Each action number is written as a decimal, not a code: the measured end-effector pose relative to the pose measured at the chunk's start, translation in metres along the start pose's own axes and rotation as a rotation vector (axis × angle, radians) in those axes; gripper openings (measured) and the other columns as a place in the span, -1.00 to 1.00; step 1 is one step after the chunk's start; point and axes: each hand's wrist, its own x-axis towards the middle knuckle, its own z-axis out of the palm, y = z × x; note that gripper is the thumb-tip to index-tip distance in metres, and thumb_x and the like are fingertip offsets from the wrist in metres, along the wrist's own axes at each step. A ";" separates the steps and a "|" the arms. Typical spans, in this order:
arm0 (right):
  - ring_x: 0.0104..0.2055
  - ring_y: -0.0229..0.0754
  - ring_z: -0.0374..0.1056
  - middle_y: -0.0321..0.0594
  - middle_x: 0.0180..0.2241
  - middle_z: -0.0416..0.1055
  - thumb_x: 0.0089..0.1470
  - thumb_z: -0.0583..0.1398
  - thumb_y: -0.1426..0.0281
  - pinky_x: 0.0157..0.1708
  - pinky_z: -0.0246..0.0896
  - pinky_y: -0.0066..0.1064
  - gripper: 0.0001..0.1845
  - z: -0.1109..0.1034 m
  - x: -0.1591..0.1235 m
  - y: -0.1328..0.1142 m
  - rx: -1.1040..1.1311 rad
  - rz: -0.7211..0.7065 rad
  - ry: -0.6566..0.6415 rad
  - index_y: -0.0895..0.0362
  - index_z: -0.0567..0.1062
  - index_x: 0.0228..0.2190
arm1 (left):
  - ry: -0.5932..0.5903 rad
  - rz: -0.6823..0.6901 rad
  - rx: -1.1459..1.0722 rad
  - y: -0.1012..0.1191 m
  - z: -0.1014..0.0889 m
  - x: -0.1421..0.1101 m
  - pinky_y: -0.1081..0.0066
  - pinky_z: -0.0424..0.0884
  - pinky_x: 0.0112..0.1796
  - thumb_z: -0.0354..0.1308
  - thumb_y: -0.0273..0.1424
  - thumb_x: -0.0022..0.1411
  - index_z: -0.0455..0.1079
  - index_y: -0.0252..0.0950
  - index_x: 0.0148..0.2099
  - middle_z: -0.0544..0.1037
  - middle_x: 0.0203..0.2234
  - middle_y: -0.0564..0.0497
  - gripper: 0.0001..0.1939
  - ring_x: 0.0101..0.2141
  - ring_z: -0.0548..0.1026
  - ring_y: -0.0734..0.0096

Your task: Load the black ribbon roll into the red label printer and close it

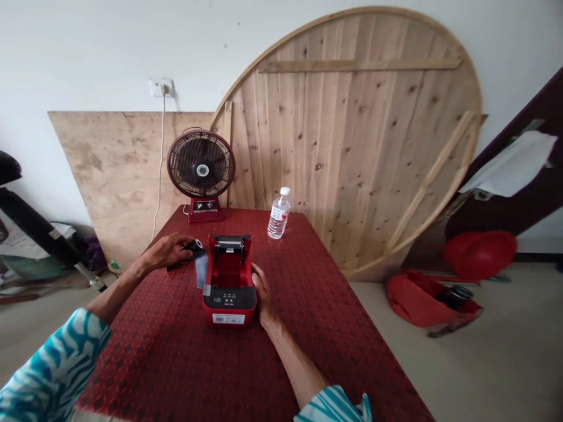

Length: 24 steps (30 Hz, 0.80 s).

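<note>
My left hand is shut around a dark roll of ribbon or label material, and a grey-blue strip hangs from the roll beside the printer. A red compact label printer sits in the middle of the table with its lid tilted up and its red compartment showing. My right hand rests against the printer's right side, its fingers curled downward and holding nothing I can see. The strip and the printer's left wall are very close, and I cannot tell whether they touch.
A red patterned cloth covers the table. A red desk fan and a water bottle stand at the far edge. Behind them lean a plywood sheet and a round wooden tabletop. A red bag lies on the floor to the right.
</note>
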 end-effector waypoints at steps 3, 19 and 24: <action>0.14 0.01 0.25 -0.20 0.09 0.38 0.04 0.14 0.04 0.13 0.09 -0.10 -0.47 0.001 0.000 -0.002 -0.001 0.015 -0.001 0.01 0.43 0.00 | -0.032 -0.077 -0.405 0.026 -0.031 -0.023 0.27 0.42 -0.23 0.22 -0.22 0.02 0.46 -0.26 -0.08 0.58 -0.27 -0.04 -0.60 -0.25 0.50 0.17; 0.18 -0.05 0.20 -0.22 0.07 0.37 0.10 0.11 0.07 0.19 0.01 -0.15 -0.53 0.003 0.001 -0.006 0.013 -0.072 -0.052 -0.01 0.42 0.00 | -0.316 0.170 -0.040 0.108 0.021 -0.008 0.35 0.41 -0.20 0.16 -0.40 0.07 0.43 -0.25 -0.05 0.60 -0.23 -0.01 -0.66 -0.25 0.53 0.30; 0.18 -0.08 0.19 -0.23 0.08 0.36 0.13 0.10 0.09 0.21 -0.02 -0.17 -0.55 0.002 -0.001 -0.009 -0.012 -0.067 -0.059 -0.02 0.41 0.01 | -0.293 0.123 0.472 0.101 0.056 0.008 0.22 0.37 -0.04 0.15 -0.49 0.11 0.39 -0.22 0.05 0.53 -0.02 -0.08 -0.59 -0.03 0.49 0.11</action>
